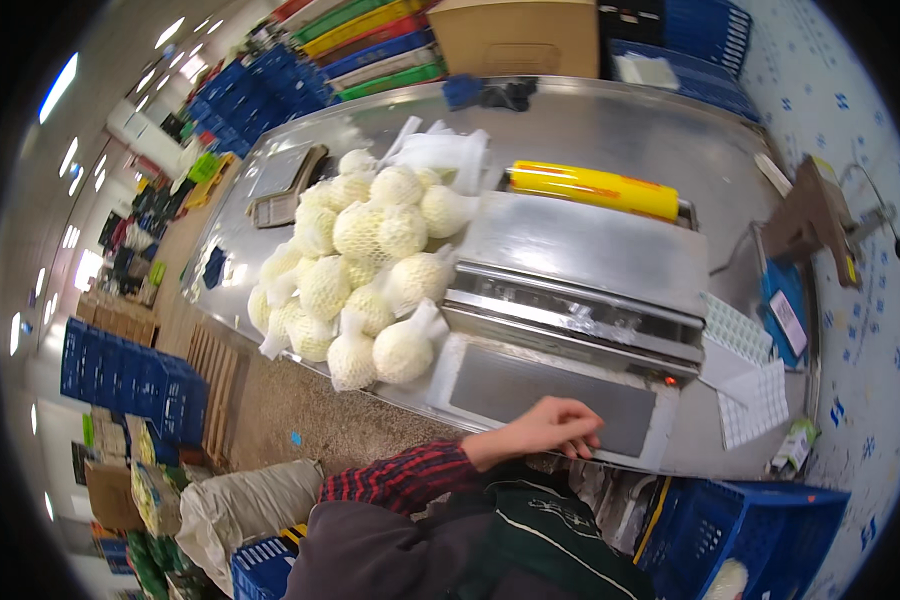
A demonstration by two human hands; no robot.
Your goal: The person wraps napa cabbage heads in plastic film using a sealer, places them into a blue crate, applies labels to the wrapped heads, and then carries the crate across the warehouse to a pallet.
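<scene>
My left hand (559, 429), in a red and dark plaid sleeve, hovers over the front edge of the dark flat plate (555, 386) of a film-wrapping machine. It holds nothing, and its fingers are loosely bent. My right hand is out of view. Beyond the plate are the machine's metal body (585, 240) and a yellow roll of film (592, 189). To the left, round pale produce in white foam nets (360, 225) is heaped up to the table's front edge. Inside a blue crate (780, 525) at lower right, a pale netted item (729, 579) is partly visible.
The steel table (607, 120) carries a scale-like device (285, 180), white nets (442, 154), label sheets (754, 405) and a phone (787, 322). A brown tape dispenser (810, 217) stands right. Behind are a cardboard box (514, 37) and stacked crates (367, 45).
</scene>
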